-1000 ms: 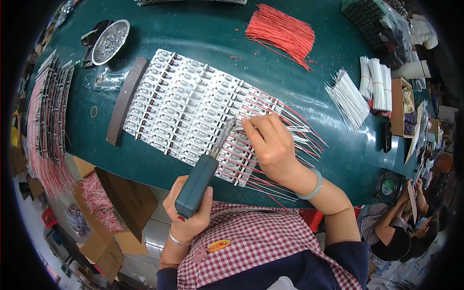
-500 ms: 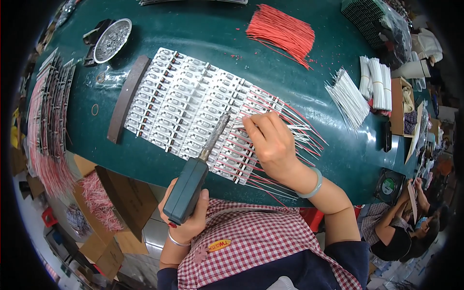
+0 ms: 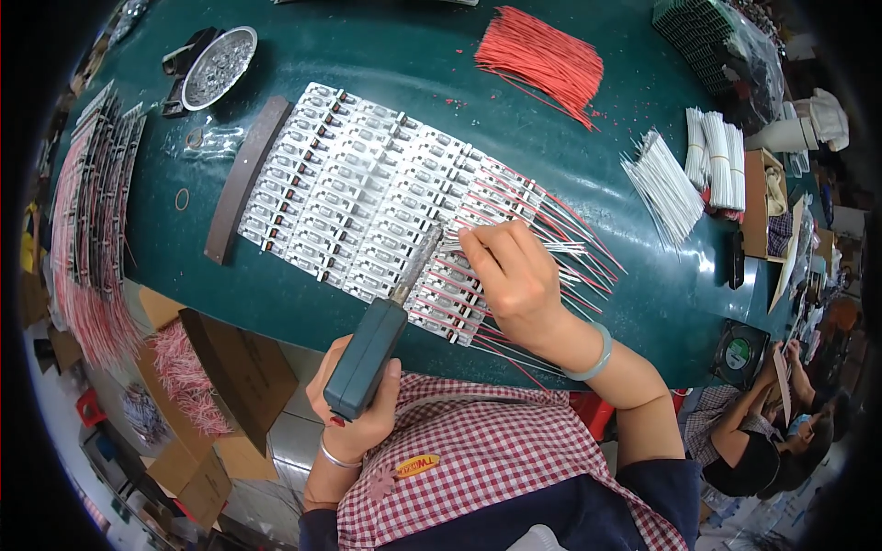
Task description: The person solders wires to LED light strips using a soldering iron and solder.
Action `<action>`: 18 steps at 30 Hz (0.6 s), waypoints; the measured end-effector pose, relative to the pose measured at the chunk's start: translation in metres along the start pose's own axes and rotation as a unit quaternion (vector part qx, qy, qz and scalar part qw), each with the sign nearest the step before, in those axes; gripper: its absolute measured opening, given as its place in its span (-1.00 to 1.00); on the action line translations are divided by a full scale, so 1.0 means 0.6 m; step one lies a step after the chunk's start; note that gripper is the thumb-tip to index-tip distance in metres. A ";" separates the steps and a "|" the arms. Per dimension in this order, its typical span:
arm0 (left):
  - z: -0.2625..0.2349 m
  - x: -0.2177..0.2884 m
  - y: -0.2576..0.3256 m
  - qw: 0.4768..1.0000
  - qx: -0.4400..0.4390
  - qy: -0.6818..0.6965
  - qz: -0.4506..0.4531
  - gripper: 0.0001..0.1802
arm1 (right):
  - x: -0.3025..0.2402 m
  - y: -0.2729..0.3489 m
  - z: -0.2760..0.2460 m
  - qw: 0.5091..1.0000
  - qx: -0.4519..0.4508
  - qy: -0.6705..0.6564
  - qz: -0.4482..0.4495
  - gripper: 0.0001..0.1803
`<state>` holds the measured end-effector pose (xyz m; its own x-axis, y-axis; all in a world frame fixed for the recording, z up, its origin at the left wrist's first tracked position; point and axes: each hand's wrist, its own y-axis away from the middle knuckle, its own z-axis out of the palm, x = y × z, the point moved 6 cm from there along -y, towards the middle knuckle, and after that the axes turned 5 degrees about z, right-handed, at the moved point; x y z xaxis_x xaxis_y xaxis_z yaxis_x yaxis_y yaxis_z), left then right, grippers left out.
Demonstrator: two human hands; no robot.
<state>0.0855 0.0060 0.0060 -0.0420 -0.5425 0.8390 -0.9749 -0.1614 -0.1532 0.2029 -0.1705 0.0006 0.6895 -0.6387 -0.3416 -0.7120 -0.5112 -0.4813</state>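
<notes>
Your left hand (image 3: 372, 421) grips the dark-green boxy soldering gun (image 3: 369, 354); right hand (image 3: 519, 280) pinches thin white wires (image 3: 568, 247). Keep wires still, knuckles clear (metal tip (image 3: 428, 246) likely hot).

Bright, cool light is falling from above onto the green tabletop (image 3: 652, 312). Glare is whitening its surface left and right of the board panel (image 3: 358, 184). Fisheye distortion is bending edges far from the panel; dark vignetting is surrounding everything. A co-worker (image 3: 740, 464), far right of the panel, is appearing dim and soft.
</notes>
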 end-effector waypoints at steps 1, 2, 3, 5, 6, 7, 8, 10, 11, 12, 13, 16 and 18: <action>0.001 0.000 -0.001 1.000 -0.004 0.003 -0.003 -0.75 | 0.000 0.000 0.000 1.000 0.000 0.000 0.000 -0.63; 0.003 0.001 -0.003 1.000 -0.008 0.006 -0.005 -0.76 | 0.000 0.001 0.001 1.000 -0.003 0.002 -0.001 -0.63; 0.003 0.002 -0.004 1.000 -0.008 0.006 -0.006 -0.76 | 0.001 0.001 0.002 1.000 -0.005 0.004 -0.001 -0.63; 0.006 0.003 -0.007 1.000 -0.023 0.002 -0.012 -0.78 | 0.001 0.001 0.004 1.000 -0.006 0.007 -0.002 -0.62; 0.007 0.004 -0.008 1.000 -0.023 0.002 -0.012 -0.78 | 0.001 0.001 0.004 1.000 -0.008 0.011 -0.002 -0.62; 0.008 0.007 -0.010 1.000 -0.016 0.001 -0.002 -0.78 | 0.000 0.001 0.004 1.000 -0.008 0.011 -0.002 -0.62; 0.007 0.009 -0.011 1.000 -0.010 -0.001 0.008 -0.79 | 0.000 0.001 0.004 1.000 -0.010 0.011 -0.001 -0.62; 0.008 0.008 -0.012 1.000 -0.006 0.007 0.007 -0.80 | -0.001 0.001 0.003 1.000 -0.012 0.012 0.001 -0.62; 0.008 0.008 -0.013 1.000 -0.001 0.015 0.007 -0.81 | -0.001 0.000 0.002 1.000 -0.014 0.010 0.011 -0.61; 0.007 0.008 -0.014 1.000 -0.002 0.015 0.007 -0.81 | 0.000 -0.001 0.002 1.000 -0.016 0.008 0.021 -0.59; 0.007 0.011 -0.015 1.000 -0.003 0.007 0.018 -0.80 | -0.001 -0.001 0.001 1.000 -0.016 0.008 0.021 -0.59; 0.004 0.008 -0.008 0.999 0.005 -0.001 0.033 -0.80 | 0.000 0.000 0.002 1.000 -0.014 0.010 0.020 -0.60; 0.003 -0.002 0.005 0.999 0.013 0.001 0.035 -0.80 | 0.000 0.003 0.006 1.000 -0.017 0.020 0.000 -0.62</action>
<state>0.0831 0.0047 0.0033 -0.1111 -0.5525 0.8260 -0.9636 -0.1434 -0.2255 0.2021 -0.1695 -0.0032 0.6843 -0.6602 -0.3094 -0.7165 -0.5303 -0.4532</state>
